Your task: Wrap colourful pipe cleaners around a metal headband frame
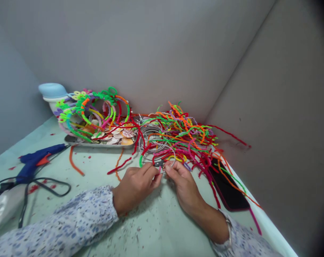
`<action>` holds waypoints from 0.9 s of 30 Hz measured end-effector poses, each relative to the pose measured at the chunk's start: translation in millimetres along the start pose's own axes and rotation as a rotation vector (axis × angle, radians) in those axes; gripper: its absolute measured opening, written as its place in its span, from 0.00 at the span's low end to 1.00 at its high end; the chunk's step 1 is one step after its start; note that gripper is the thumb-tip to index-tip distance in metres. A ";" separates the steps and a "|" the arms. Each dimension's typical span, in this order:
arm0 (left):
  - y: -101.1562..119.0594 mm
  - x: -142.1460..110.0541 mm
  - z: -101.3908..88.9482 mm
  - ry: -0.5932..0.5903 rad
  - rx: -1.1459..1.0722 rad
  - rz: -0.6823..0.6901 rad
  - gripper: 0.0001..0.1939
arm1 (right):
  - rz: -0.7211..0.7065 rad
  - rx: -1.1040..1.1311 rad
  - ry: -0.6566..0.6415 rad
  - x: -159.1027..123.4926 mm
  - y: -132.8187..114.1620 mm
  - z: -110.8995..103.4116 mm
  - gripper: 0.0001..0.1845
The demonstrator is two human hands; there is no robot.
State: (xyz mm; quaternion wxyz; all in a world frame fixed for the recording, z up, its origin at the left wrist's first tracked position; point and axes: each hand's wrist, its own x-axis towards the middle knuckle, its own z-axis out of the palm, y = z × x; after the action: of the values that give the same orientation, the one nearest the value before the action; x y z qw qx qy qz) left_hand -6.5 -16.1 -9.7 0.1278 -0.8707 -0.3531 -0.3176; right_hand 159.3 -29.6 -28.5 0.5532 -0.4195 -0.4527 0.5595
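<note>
My left hand (136, 186) and my right hand (181, 184) meet at the near edge of a heap of coloured pipe cleaners (187, 137). Both hands are closed in a pinch on a thin metal ring (173, 157) that has a green pipe cleaner wound on its left part. A short pink pipe cleaner end sticks up between the fingertips. More bare metal rings (149, 137) lie just behind, tangled with red strands.
A metal tray (97, 144) at the back left holds shells and finished wrapped rings. A blue glue gun (35, 162) with its black cord lies at the left. A dark phone (227, 189) lies at the right. A white-and-blue container (51, 93) stands by the wall.
</note>
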 end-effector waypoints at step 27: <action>-9.1 0.1 -0.3 -0.002 -0.093 0.069 0.06 | 0.107 0.157 0.049 -0.4 -5.1 5.8 0.11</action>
State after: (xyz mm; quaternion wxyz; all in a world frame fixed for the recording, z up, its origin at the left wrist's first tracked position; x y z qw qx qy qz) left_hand -12.9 -9.6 -9.4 0.0976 -0.8875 -0.3080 -0.3284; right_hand 154.9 -30.4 -22.2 0.5644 -0.4121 -0.3708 0.6117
